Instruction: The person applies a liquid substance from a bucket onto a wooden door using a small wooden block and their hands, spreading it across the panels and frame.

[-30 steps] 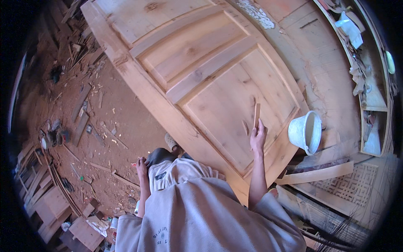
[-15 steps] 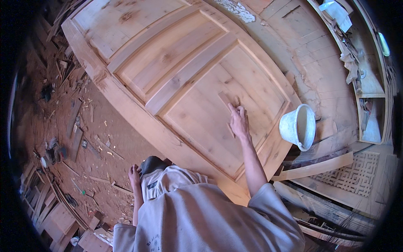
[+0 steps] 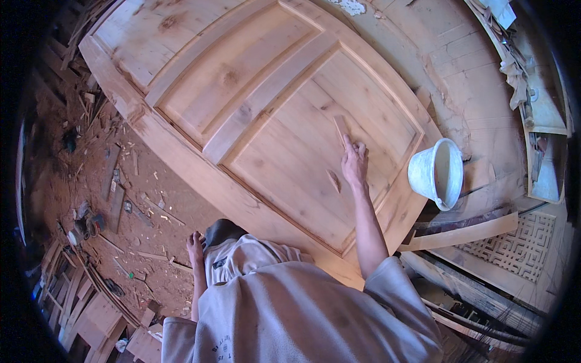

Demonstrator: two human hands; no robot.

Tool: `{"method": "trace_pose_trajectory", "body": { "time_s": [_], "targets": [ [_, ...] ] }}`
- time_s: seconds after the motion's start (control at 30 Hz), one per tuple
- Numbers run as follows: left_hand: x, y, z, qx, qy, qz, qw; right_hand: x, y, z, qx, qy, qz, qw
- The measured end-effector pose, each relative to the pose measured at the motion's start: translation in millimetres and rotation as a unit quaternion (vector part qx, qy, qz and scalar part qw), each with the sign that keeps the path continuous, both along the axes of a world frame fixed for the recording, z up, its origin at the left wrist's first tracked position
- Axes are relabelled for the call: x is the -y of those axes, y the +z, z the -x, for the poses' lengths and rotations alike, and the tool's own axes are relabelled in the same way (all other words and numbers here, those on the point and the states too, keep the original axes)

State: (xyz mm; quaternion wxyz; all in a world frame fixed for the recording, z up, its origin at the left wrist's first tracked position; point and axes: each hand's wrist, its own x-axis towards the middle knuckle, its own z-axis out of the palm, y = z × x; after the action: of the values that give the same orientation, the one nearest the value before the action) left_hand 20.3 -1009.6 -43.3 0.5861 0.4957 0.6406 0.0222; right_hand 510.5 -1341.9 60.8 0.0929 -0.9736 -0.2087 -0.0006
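Observation:
A large wooden door (image 3: 269,124) with framed, recessed panels lies in front of me. Over its nearest panel, my right hand (image 3: 355,164) is closed on a thin flat wooden strip (image 3: 341,129), whose far end points away from me along the panel. Just left of that wrist, a dark knot (image 3: 333,180) shows in the wood. My left hand (image 3: 195,247) hangs at my left side, off the door. Its fingers are loosely bent and slightly apart, with nothing visible in them.
A whitish bucket (image 3: 423,172) stands at the door's right edge. Beyond it are a curved board (image 3: 466,233), a lattice-carved panel (image 3: 520,248) and a shelf unit (image 3: 544,121). Scrap wood (image 3: 112,175) litters the brown floor at left, with stacked offcuts (image 3: 91,314) lower down.
My right hand and the strip have shifted slightly right across the panel. The knot beside the wrist shows more plainly. The whole view has turned a little; my left hand stays at my side.

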Motion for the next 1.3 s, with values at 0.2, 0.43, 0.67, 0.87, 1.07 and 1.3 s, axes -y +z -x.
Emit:
{"method": "trace_pose_trajectory", "body": {
  "time_s": [0.2,0.43,0.67,0.87,1.07,1.3],
  "targets": [
    [-2.6,2.4,9.7,-0.010,-0.002,-0.026,1.000,-1.9,4.3,17.5,-0.006,-0.015,-0.010,1.000],
    [1.9,-31.9,22.9,0.038,-0.004,-0.009,0.999,-11.1,20.8,-14.1,-0.033,0.029,-0.042,0.998],
    [6.1,-5.9,18.6,0.007,0.032,-0.008,0.999,4.0,32.0,37.6,-0.075,0.092,-0.072,0.990],
    [8.3,-16.8,30.5,-0.001,0.045,0.010,0.999,6.8,14.9,21.1,-0.069,0.106,-0.076,0.989],
    [10.5,-1.3,8.6,0.006,0.025,-0.017,1.000,9.0,17.7,-20.5,-0.056,0.093,-0.079,0.991],
    [13.4,-11.0,32.6,-0.001,0.068,-0.007,0.998,7.9,28.2,37.7,-0.100,0.115,-0.115,0.982]
  ]
}}
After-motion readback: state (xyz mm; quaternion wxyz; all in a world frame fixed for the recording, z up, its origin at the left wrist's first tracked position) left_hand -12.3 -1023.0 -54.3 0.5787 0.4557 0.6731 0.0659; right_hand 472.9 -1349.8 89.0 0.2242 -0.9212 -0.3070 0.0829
